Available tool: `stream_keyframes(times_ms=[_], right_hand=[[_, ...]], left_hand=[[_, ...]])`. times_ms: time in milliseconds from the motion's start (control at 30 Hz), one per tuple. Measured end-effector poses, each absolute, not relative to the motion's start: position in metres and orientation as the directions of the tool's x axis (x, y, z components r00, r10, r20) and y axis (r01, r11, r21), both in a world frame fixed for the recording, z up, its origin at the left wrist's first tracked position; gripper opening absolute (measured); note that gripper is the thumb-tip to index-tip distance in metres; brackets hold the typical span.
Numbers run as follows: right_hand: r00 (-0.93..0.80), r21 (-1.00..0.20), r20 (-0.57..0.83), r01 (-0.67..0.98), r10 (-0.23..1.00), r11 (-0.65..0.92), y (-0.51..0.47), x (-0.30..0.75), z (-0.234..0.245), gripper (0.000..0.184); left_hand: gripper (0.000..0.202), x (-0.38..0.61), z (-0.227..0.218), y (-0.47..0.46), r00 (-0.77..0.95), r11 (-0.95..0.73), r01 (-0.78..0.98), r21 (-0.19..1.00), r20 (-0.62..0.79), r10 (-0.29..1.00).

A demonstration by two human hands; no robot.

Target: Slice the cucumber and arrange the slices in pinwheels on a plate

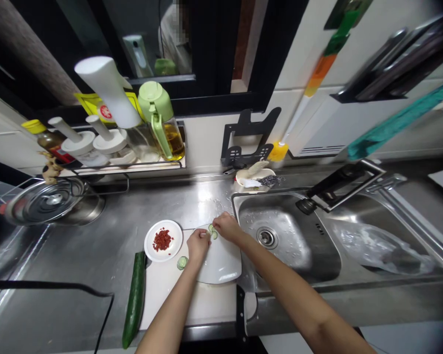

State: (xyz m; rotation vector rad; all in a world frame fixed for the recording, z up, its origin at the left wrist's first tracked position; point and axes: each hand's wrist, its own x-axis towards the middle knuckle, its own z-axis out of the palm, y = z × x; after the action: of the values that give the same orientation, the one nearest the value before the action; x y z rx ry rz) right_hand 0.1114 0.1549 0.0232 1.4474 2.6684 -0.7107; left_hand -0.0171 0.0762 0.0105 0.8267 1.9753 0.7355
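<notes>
Cucumber slices [213,231] are being set out on the far rim of a white plate [221,263]. This is judged to be the step in hand. The plate lies on a white board [170,295] on the steel counter [96,246], just left of the sink [288,236].

The left hand [198,244] is held over the plate's left edge with its fingers drawn together. Whether a slice is pinched in them cannot be told. The right hand [226,227] is laid at the far rim, fingertips on or just beside the slices. Its grip is likewise hidden.

One loose slice [182,262] is left on the board, just beside the plate and near the left wrist. A light pinch would be called for to lift it, and it would have to be laid flat against those already placed.

The slices lie flat and show no long axis. The uncut cucumber [135,297] is laid along the board's left edge. Its long axis runs from the counter's near edge toward the wall, and the far tip leans slightly right toward a small dish [153,231] of red bits.
</notes>
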Motion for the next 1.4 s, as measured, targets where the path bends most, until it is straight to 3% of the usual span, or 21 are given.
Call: stream_keyframes(times_ms=[267, 967, 1133, 1400], right_hand=[[-0.582, -0.360, -0.216, 0.794, 0.784, 0.490, 0.153, 0.112, 0.019, 0.019], [-0.539, -0.338, -0.174, 0.819, 0.824, 0.464, 0.147, 0.112, 0.022, 0.011], [-0.509, -0.337, -0.130, 0.830, 0.851, 0.445, 0.134, 0.121, 0.023, 0.018], [-0.559, -0.293, -0.017, 0.795, 0.829, 0.531, 0.102, 0.134, 0.014, 0.032]], left_hand=[[0.018, -0.015, 0.009, 0.075, -0.401, 0.581, 0.272, 0.767, -0.458, 0.793], [0.020, -0.011, 0.012, 0.076, -0.372, 0.458, 0.613, 0.644, -0.275, 0.886], [0.021, -0.012, 0.011, 0.066, -0.314, 0.344, 0.712, 0.611, -0.160, 0.936], [0.034, -0.012, 0.003, 0.046, -0.181, 0.213, 0.823, 0.526, -0.111, 0.977]])
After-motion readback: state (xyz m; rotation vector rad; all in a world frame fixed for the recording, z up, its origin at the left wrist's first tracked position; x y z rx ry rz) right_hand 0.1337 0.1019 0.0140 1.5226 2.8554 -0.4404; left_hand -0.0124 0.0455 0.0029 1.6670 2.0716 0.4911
